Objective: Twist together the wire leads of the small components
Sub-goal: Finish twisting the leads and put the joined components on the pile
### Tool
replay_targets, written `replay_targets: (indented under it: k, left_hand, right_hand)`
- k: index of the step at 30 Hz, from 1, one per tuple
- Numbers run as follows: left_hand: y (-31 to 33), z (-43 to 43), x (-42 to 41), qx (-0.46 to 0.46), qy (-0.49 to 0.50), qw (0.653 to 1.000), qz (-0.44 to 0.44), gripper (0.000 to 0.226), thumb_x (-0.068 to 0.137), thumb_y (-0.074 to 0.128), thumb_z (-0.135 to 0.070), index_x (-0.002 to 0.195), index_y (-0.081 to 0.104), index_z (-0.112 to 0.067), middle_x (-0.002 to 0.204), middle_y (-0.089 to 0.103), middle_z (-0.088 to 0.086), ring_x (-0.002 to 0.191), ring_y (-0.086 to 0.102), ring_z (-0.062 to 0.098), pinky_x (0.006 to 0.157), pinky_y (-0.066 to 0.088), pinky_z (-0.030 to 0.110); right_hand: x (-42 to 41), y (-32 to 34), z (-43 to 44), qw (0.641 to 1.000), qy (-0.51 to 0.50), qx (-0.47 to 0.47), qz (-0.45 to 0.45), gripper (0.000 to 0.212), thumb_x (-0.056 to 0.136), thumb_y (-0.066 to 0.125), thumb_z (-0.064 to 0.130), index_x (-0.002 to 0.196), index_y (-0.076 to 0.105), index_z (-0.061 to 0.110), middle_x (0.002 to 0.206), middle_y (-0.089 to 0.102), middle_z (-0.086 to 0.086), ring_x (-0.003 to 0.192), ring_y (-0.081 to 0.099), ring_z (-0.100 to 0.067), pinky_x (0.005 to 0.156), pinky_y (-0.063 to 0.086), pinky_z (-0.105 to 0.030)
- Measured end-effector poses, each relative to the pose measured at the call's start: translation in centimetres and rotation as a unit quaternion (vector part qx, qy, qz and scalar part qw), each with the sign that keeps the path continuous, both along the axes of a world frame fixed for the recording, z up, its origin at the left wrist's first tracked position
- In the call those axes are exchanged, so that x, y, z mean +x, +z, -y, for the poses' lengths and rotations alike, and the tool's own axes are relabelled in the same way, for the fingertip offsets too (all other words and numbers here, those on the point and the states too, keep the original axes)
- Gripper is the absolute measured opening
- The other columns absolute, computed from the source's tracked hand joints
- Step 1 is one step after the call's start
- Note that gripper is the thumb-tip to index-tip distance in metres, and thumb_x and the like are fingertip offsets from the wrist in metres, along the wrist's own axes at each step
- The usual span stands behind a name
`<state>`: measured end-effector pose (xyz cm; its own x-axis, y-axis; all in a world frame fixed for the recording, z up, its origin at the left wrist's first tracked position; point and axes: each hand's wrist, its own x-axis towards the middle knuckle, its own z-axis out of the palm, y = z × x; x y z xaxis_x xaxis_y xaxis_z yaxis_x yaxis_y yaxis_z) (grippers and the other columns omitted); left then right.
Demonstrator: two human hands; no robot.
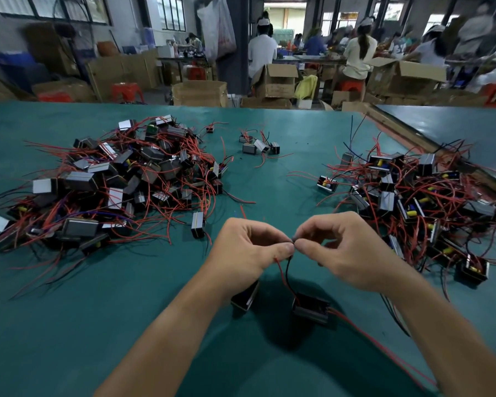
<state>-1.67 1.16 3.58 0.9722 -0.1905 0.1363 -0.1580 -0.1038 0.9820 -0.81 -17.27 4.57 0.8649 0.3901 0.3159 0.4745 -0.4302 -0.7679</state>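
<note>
On the green worktop (269, 181), between the left heap (112, 179) and the right heap (413, 196) of wired parts, the left hand (249, 247) and right hand (344, 247) meet fingertip to fingertip, both pinching the lead ends. The small component (311, 308) lies just below them, joined by its wire leads (287, 270). It seems best to hold the left pinch steady and roll with the right, keeping the twist tight.

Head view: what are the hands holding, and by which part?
Both the left hand and the right hand pinch the wire leads at their top ends, where the fingertips meet. The small component those leads run down to is not gripped.
</note>
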Motion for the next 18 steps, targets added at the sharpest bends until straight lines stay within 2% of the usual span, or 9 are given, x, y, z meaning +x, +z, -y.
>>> replay_targets:
  k: [3,6,9,12,13,15,18]
  left_hand:
    - [-0.10,-0.14,-0.06,0.012,-0.007,1.000,0.010,0.013,0.078,0.075,0.003,0.073,0.075,-0.008,0.068,0.072,0.003,0.062,0.060,0.009,0.063,0.050,0.017]
    - [-0.11,-0.28,-0.05,0.028,-0.013,0.999,0.029,0.018,0.079,0.075,0.003,0.071,0.074,-0.013,0.064,0.070,-0.005,0.058,0.058,0.001,0.060,0.047,0.015]
    - [-0.18,-0.22,-0.12,0.085,-0.008,0.992,0.091,0.017,0.080,0.076,-0.002,0.072,0.074,-0.017,0.053,0.062,-0.017,0.045,0.044,-0.006,0.049,0.037,0.011]
    - [-0.37,-0.01,-0.40,0.146,0.014,0.975,0.167,0.014,0.080,0.076,-0.010,0.073,0.075,-0.022,0.050,0.056,-0.022,0.043,0.037,-0.003,0.047,0.029,0.010]
    - [-0.37,0.02,-0.42,0.145,0.017,0.975,0.168,0.014,0.080,0.076,-0.011,0.072,0.075,-0.022,0.051,0.057,-0.021,0.044,0.037,-0.003,0.047,0.029,0.012]
    - [-0.32,0.08,-0.24,0.115,0.014,0.984,0.138,0.016,0.081,0.076,-0.008,0.071,0.074,-0.021,0.053,0.060,-0.018,0.044,0.038,-0.002,0.048,0.032,0.013]
    - [-0.04,0.12,-0.03,0.038,-0.004,0.997,0.069,0.018,0.080,0.074,0.003,0.071,0.074,-0.013,0.059,0.067,-0.010,0.052,0.052,-0.003,0.055,0.042,0.011]
  right_hand:
    - [-0.15,0.06,-0.13,1.000,0.000,-0.025,0.000,0.019,0.088,0.070,0.009,0.071,0.068,0.017,0.057,0.058,0.012,0.053,0.049,0.000,0.056,0.041,-0.014]
    - [-0.39,0.25,-0.44,0.999,0.000,-0.018,-0.045,0.022,0.090,0.065,0.007,0.070,0.064,0.015,0.053,0.056,0.009,0.050,0.048,-0.001,0.052,0.043,-0.017]
    - [-0.43,0.42,-0.43,0.988,0.007,0.019,-0.155,0.025,0.094,0.059,0.004,0.070,0.061,0.010,0.052,0.052,0.005,0.046,0.047,-0.007,0.047,0.041,-0.022]
    - [-0.45,0.45,-0.38,0.943,0.016,0.105,-0.317,0.024,0.094,0.056,0.007,0.070,0.060,0.009,0.059,0.052,-0.002,0.045,0.044,-0.009,0.043,0.035,-0.019]
    - [-0.42,0.49,-0.34,0.931,0.016,0.124,-0.343,0.025,0.093,0.057,0.008,0.069,0.061,0.011,0.059,0.053,-0.003,0.046,0.044,-0.009,0.043,0.034,-0.018]
    - [-0.24,0.49,-0.15,0.938,0.016,0.129,-0.320,0.025,0.092,0.058,0.007,0.068,0.062,0.011,0.060,0.054,-0.003,0.047,0.045,-0.010,0.044,0.035,-0.018]
    - [-0.16,0.51,0.08,0.972,0.021,0.111,-0.205,0.020,0.088,0.064,-0.003,0.072,0.067,0.009,0.059,0.059,-0.001,0.051,0.049,-0.011,0.047,0.040,-0.021]
